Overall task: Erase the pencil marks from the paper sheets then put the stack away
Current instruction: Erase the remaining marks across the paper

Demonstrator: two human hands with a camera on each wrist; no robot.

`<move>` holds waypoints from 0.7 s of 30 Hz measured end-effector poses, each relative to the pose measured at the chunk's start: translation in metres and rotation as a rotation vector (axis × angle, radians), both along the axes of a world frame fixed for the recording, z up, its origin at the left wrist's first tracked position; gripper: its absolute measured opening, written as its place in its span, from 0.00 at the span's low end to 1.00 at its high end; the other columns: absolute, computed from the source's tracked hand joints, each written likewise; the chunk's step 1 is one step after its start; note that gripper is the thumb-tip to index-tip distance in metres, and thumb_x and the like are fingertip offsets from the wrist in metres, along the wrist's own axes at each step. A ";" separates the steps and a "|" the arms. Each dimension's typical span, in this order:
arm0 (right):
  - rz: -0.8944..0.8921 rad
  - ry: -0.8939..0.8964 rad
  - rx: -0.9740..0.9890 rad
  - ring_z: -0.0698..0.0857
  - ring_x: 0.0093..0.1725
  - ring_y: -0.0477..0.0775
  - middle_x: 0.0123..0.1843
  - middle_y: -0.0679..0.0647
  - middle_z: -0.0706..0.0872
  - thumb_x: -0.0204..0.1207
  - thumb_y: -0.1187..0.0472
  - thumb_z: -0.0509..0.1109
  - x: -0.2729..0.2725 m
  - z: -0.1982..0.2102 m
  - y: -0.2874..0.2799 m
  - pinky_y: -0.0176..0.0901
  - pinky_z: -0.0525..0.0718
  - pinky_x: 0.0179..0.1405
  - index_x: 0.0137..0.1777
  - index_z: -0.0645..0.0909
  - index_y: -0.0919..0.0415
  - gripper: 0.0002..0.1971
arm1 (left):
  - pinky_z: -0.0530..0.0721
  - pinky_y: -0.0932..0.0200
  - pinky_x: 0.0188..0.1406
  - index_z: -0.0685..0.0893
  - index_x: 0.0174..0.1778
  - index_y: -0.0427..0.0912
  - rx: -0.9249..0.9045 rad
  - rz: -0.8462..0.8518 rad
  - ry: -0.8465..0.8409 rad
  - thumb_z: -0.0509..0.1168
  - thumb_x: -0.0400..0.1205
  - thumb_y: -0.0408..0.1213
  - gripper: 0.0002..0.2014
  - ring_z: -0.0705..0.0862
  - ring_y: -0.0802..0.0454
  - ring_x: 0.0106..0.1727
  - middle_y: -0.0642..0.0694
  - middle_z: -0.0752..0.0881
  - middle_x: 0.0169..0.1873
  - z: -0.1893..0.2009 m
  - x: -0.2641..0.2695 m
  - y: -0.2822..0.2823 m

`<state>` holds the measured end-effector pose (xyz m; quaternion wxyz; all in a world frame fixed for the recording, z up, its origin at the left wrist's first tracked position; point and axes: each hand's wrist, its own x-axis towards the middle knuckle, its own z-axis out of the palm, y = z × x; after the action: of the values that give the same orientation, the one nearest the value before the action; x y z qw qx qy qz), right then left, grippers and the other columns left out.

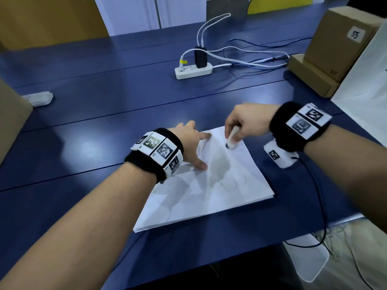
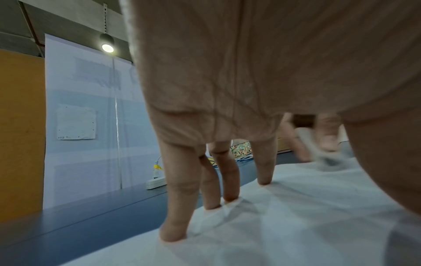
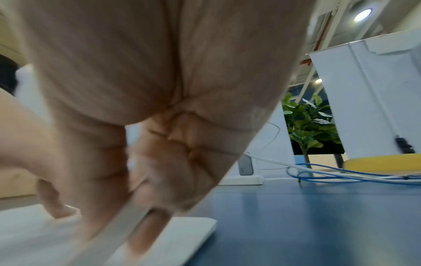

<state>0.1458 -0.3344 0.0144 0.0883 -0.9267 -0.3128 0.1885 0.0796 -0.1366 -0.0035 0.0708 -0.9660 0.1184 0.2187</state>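
Smooth blue table (image 1: 104, 114) with a flat stack of white paper sheets (image 1: 219, 197) at the near edge. Right hand (image 1: 249, 122) pinches a slim white eraser (image 1: 231, 139) tip-down on it; left hand (image 1: 189, 141) presses straight, spread fingers (image 2: 177, 207) onto the sheet.

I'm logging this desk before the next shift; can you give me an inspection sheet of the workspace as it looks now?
Surface: dark blue table, seams running across it.
Job's things: paper stack lying flat near the front edge, faint pencil marks on the top sheet; white eraser, dark-tipped, on the sheet.
Clutter: cardboard boxes far right; clear plastic wrapper far left.
Grippers: left hand presses the stack with spread fingers; right hand pinches the eraser.
Cables: power strip with black adapter, white and blue leads; black wrist cable off the front edge.
Surroundings: yellow panel, white wall, potted plant.
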 end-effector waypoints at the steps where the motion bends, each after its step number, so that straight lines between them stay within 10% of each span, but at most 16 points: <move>1: -0.037 -0.050 0.023 0.84 0.41 0.49 0.37 0.45 0.89 0.66 0.48 0.83 0.007 -0.001 0.003 0.43 0.80 0.41 0.44 0.90 0.49 0.10 | 0.81 0.43 0.57 0.55 0.84 0.66 0.001 0.003 -0.001 0.73 0.67 0.69 0.51 0.71 0.42 0.66 0.45 0.68 0.66 0.000 0.000 0.000; 15: -0.098 -0.089 0.111 0.84 0.43 0.52 0.38 0.44 0.88 0.68 0.51 0.82 0.016 -0.005 0.004 0.42 0.76 0.41 0.46 0.91 0.52 0.09 | 0.81 0.45 0.52 0.55 0.83 0.67 0.021 -0.004 -0.029 0.72 0.66 0.71 0.51 0.72 0.41 0.65 0.45 0.69 0.65 -0.002 0.000 0.001; 21: 0.043 0.187 -0.011 0.79 0.28 0.53 0.35 0.59 0.89 0.60 0.44 0.84 -0.001 -0.002 -0.003 0.45 0.78 0.32 0.39 0.90 0.47 0.11 | 0.78 0.48 0.47 0.56 0.83 0.66 0.009 -0.005 -0.026 0.72 0.66 0.71 0.50 0.72 0.42 0.65 0.45 0.69 0.65 -0.003 0.001 0.002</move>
<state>0.1449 -0.3376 0.0121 0.1078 -0.8986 -0.3220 0.2779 0.0802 -0.1347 -0.0063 0.0774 -0.9681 0.1188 0.2066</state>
